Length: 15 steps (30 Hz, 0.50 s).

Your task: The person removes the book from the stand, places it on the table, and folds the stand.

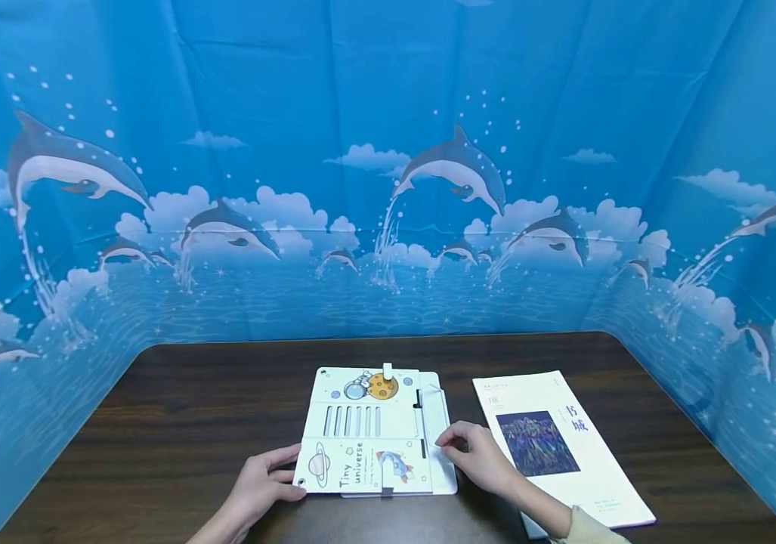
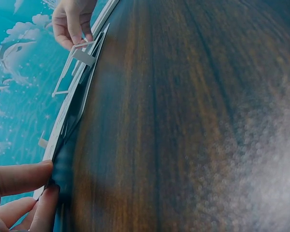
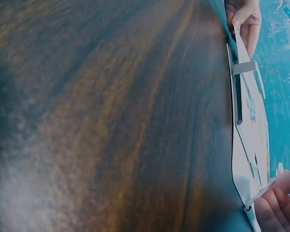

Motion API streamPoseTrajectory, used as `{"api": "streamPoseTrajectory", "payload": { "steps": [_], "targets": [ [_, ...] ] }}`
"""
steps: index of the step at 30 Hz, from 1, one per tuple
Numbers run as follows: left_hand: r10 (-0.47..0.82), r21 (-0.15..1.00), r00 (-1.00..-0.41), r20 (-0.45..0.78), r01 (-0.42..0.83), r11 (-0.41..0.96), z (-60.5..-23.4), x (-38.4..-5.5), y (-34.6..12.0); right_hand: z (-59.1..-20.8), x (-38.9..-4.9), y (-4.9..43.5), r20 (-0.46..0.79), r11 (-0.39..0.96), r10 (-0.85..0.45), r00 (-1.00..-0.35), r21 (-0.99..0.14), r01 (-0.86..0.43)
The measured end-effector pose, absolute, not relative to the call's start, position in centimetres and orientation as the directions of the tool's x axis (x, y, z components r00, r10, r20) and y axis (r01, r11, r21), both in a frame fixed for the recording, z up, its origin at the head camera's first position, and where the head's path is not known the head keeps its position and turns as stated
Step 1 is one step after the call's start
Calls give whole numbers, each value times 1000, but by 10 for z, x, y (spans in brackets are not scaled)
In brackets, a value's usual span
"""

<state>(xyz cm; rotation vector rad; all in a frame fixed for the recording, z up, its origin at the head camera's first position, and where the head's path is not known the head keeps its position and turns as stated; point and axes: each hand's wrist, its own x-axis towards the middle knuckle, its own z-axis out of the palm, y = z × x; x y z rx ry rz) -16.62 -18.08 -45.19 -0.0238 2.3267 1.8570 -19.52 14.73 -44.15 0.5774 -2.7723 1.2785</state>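
A white book stand [image 1: 353, 427] with space cartoons and the words "Tiny universe" lies on the dark wooden table. My left hand [image 1: 261, 483] grips its near left corner, thumb on top and fingers beneath, as the left wrist view shows with the left hand [image 2: 24, 198] at the board's edge. At the stand's right side, my right hand [image 1: 479, 457] pinches a thin white bracket [image 1: 434, 412]. The right wrist view has the right hand [image 3: 280, 203] holding this slim piece close to the board. Beneath the board, its underside is mostly hidden.
To the right lies a white book [image 1: 564, 453] with a dark picture on its cover, partly under my right forearm. A white clip [image 1: 388, 371] sticks up at the stand's far edge. Behind the table [image 1: 211, 408] hangs a blue dolphin curtain [image 1: 319, 151].
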Motion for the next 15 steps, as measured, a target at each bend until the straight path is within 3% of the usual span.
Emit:
{"api": "streamPoseTrajectory", "payload": {
  "steps": [15],
  "targets": [
    [93, 965, -986, -138, -113, 235, -452, -167, -180, -443, -202, 150, 172, 582, -362, -916, -726, -366]
  ]
}}
